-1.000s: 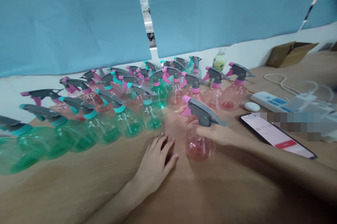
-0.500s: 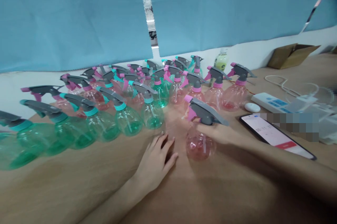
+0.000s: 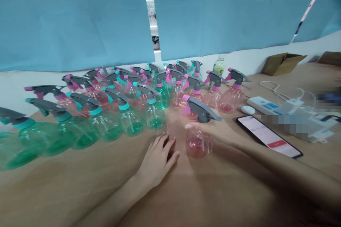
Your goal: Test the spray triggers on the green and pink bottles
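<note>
My left hand [image 3: 157, 159] lies on the brown table with its fingers apart and nothing in them. To its right, my right hand [image 3: 206, 128] is wrapped round the neck of a pink spray bottle [image 3: 198, 144], below the grey head with its pink nozzle and trigger. That bottle stands upright on the table, a little pink liquid inside. Nearest my left fingertips is a green spray bottle [image 3: 155, 117] with a turquoise collar. Several green bottles [image 3: 108, 127] run from there to the left. Pink ones [image 3: 231, 100] stand behind my right hand.
A phone [image 3: 266, 134] lies right of my right forearm, near a white oval object [image 3: 247, 109] and a power strip [image 3: 269, 105] with cables. Farther back are an open cardboard box [image 3: 279, 64] and a labelled bottle [image 3: 219, 65]. Blue cloth [image 3: 213, 14] covers the wall.
The view has shifted slightly, showing more of the right side. My right hand remains round the pink bottle's neck, with its fingers looser. My left hand still rests on the table.
</note>
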A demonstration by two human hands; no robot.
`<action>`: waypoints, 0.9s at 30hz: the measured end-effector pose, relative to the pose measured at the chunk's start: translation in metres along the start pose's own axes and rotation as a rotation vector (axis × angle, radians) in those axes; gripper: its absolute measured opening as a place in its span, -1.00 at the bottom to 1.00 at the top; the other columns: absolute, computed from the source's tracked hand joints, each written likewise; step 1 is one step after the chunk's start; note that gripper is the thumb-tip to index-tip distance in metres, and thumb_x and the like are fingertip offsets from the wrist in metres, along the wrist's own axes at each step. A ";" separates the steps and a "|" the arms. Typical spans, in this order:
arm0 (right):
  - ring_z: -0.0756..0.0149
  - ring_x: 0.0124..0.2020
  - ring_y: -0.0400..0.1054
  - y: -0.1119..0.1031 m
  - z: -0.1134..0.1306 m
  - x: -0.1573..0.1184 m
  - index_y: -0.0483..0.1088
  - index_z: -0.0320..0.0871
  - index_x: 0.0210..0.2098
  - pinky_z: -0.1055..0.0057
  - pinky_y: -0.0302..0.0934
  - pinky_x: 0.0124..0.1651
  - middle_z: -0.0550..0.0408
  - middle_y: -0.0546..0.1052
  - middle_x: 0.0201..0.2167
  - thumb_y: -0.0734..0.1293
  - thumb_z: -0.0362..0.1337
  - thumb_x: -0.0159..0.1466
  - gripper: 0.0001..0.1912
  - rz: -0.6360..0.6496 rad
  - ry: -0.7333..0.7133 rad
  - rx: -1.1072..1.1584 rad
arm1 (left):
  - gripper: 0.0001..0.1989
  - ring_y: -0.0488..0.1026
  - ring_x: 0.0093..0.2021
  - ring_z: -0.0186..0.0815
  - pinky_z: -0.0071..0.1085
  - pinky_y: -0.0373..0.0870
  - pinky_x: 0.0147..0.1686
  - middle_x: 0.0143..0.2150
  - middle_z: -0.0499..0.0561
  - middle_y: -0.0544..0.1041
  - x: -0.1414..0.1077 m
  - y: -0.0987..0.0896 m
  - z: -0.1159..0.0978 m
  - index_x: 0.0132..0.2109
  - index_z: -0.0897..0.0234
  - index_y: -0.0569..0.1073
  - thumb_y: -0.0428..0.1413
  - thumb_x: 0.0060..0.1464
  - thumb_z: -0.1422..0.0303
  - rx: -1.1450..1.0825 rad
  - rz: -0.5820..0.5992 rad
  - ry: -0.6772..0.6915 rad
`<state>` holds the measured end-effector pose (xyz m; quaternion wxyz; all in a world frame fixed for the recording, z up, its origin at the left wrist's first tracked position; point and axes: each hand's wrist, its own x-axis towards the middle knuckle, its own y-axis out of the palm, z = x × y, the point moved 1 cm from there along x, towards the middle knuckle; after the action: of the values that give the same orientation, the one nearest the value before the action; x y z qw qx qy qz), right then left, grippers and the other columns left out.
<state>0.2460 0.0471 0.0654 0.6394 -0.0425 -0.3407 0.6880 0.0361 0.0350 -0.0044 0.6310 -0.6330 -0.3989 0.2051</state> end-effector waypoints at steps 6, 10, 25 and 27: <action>0.33 -0.42 0.30 -0.001 -0.001 -0.009 0.15 0.06 0.08 0.35 0.23 -0.34 0.19 0.41 -0.39 0.36 -0.17 0.05 -0.39 -0.030 -0.061 -0.032 | -0.61 0.16 0.12 -0.10 -0.15 0.14 0.06 0.11 0.17 0.27 0.000 0.002 0.000 0.09 0.33 0.28 -0.08 0.21 0.21 0.006 -0.022 0.004; 0.22 -0.15 0.31 -0.003 -0.006 -0.021 0.20 -0.02 0.00 0.23 0.22 -0.11 0.08 0.40 -0.13 0.42 -0.15 -0.03 -0.38 -0.030 -0.091 -0.038 | -0.61 0.17 0.12 -0.09 -0.14 0.14 0.06 0.11 0.19 0.27 0.000 0.002 -0.001 0.08 0.35 0.30 -0.07 0.21 0.22 0.014 -0.019 0.005; 0.14 -0.25 0.38 0.013 -0.021 0.033 0.33 -0.28 -0.15 0.21 0.27 -0.23 -0.11 0.47 -0.25 0.38 -0.04 0.00 -0.47 -0.091 -0.106 -0.327 | -0.64 0.17 0.12 -0.08 -0.14 0.16 0.04 0.09 0.19 0.30 0.000 0.002 -0.001 0.06 0.36 0.32 -0.05 0.19 0.26 0.009 -0.069 0.016; 0.11 -0.21 0.38 0.019 -0.021 0.047 0.33 -0.30 -0.15 0.20 0.26 -0.19 -0.16 0.47 -0.23 0.39 -0.04 -0.01 -0.45 -0.119 -0.108 -0.352 | -0.64 0.17 0.13 -0.07 -0.14 0.15 0.04 0.10 0.20 0.29 0.000 0.002 -0.002 0.06 0.36 0.32 -0.04 0.18 0.26 0.007 -0.066 0.012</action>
<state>0.2316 0.0998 0.0568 0.6427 -0.0964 -0.4913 0.5799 0.0379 0.0340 -0.0057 0.6420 -0.6185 -0.4150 0.1816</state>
